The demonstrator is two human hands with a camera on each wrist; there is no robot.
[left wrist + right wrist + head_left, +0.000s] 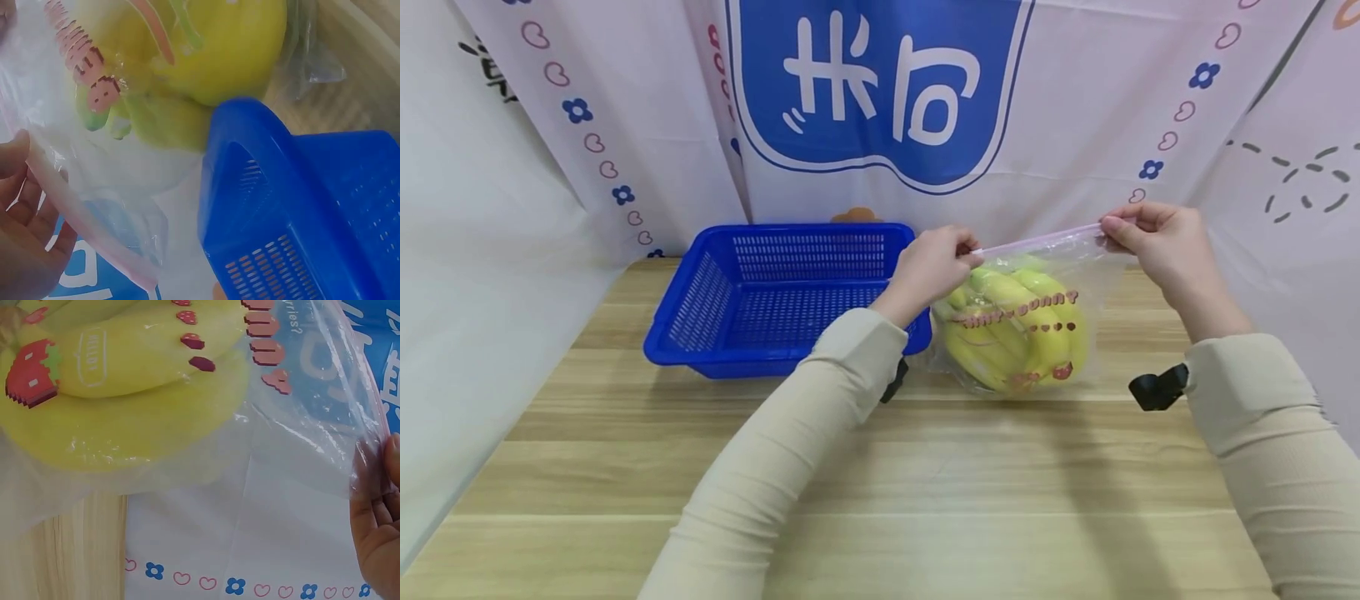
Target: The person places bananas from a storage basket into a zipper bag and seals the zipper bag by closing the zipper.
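Observation:
A clear zip bag [1101,292] with pink printing stands on the table, its pink zip edge stretched between both hands. Inside it lies a bunch of yellow bananas [1026,325] with greenish stems. My left hand [931,265] pinches the zip edge near its left end; in the left wrist view the thumb presses on the pink strip [81,215]. At the other top corner, my right hand [1168,242] pinches the bag between thumb and fingers. The right wrist view shows that hand [378,531] at the bag's edge, with the bananas low in the bag.
A blue plastic basket [790,362] with slotted walls stands left of the bag, close beside it and partly behind my left forearm. Under everything is a wood-grain table [925,500]. A white printed cloth [1067,108] with a blue sign hangs along the back edge.

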